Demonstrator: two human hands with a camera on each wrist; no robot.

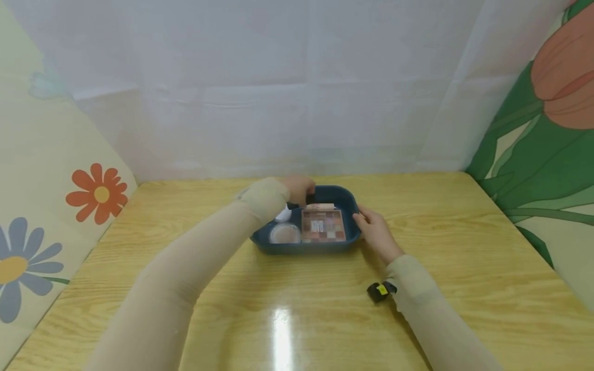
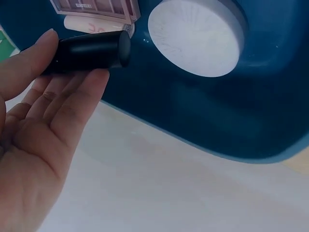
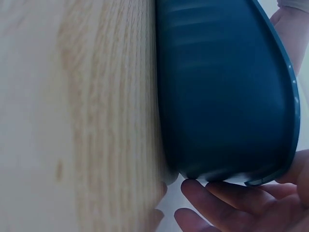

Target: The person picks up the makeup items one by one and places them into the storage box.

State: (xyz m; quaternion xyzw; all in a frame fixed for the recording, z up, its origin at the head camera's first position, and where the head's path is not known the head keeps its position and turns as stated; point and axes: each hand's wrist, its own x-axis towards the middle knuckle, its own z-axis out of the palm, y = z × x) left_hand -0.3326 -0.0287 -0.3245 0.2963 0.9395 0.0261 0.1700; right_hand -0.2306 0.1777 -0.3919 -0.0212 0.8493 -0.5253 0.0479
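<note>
A dark blue plastic basin (image 1: 308, 248) sits on the table with cosmetics inside. Over its far left side, my left hand (image 1: 299, 188) pinches a glossy black cylindrical tube (image 2: 89, 52) between thumb and fingers. At the basin's right end my right hand (image 1: 378, 236) grips the rim, thumb on top and fingers against the outer wall. Inside lie an eyeshadow palette (image 1: 323, 226), a pale pink tube (image 1: 320, 206) with red marking along the palette's far edge, a round clear-lidded compact (image 1: 285, 234) and a white round jar (image 2: 198, 37), partly hidden by the left arm in the head view.
The wood-grain table (image 1: 232, 319) extends around the basin. White cloth (image 1: 278, 103) hangs behind its far edge, with flower-patterned panels (image 1: 37, 180) on both sides. A black device with a yellow patch (image 1: 378, 291) sits by the right wrist.
</note>
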